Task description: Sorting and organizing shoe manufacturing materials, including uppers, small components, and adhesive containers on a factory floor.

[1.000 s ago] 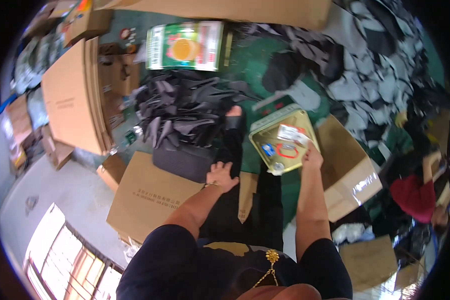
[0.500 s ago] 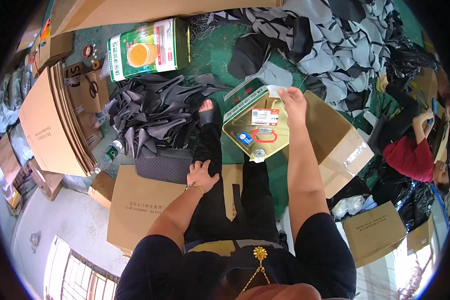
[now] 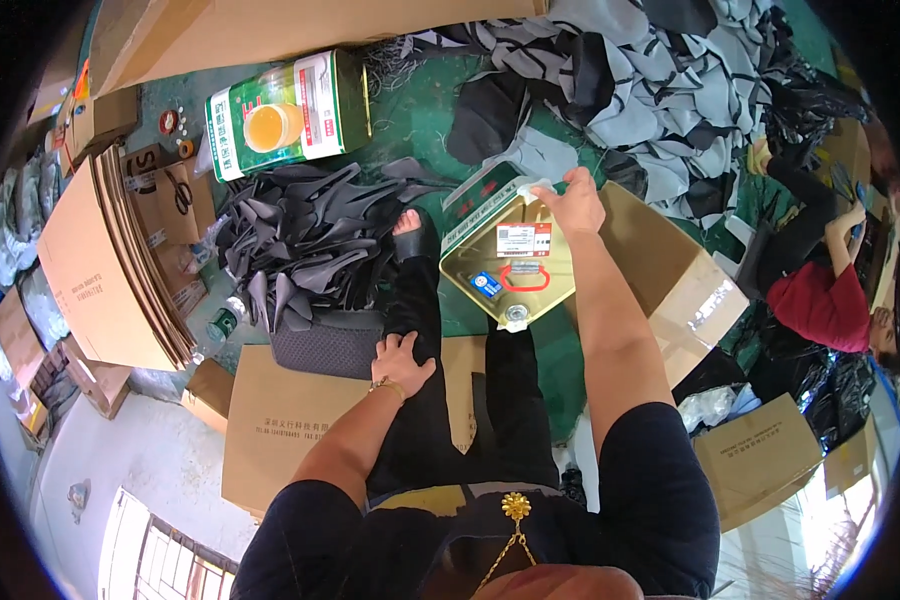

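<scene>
My left hand lies on my left thigh with its fingers stretched out, holding nothing. At the far corner of a gold-topped metal tin, my right hand reaches over the rim, thumb and fingers apart. A small white patch shows under its fingertips; what it is I cannot make out. The tin stands between my lower legs. Its top carries a red-and-white label, a blue label, a red handle and a pale cap at the near corner. Left of my foot lies a heap of black curved, pointed pieces.
A green-and-white tin with a cup of amber liquid stands far left. Grey and black cut pieces pile up far right. An open carton stands right of my tin, flattened cartons left. Another person in red sits right.
My right hand has shifted slightly left along the tin's far rim, and its thumb and fingers have spread. The left hand stays on my thigh. The whole view has shifted a little.
</scene>
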{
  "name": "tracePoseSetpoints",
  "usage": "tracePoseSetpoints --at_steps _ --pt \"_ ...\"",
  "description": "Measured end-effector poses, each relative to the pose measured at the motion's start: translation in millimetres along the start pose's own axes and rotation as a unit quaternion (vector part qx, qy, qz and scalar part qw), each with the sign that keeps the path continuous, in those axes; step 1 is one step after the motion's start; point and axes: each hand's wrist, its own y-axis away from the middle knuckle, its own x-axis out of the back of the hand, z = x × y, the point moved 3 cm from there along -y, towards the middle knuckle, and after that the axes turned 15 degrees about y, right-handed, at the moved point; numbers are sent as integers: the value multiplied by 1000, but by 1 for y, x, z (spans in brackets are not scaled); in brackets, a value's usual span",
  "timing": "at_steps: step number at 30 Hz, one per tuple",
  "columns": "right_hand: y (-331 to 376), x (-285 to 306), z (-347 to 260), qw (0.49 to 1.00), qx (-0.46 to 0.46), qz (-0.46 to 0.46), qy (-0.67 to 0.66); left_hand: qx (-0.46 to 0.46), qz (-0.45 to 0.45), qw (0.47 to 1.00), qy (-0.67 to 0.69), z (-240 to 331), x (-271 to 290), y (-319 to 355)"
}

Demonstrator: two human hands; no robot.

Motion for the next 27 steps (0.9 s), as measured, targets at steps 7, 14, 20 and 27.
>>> tracePoseSetpoints --at_steps 7,14,20,27 --pt "11 -23 26 996 -44 -37 -71 -3 2 1000 1 1 -1 -3" --pt "1 -21 -6 992 -77 8 -96 -8 18 1000 7 -4 6 4" --pt "-7 -14 15 991 7 50 -121 -3 -18 1000 19 10 6 0" --pt "24 -2 -37 969 128 58 -203 -3 -15 999 47 -5 28 7"
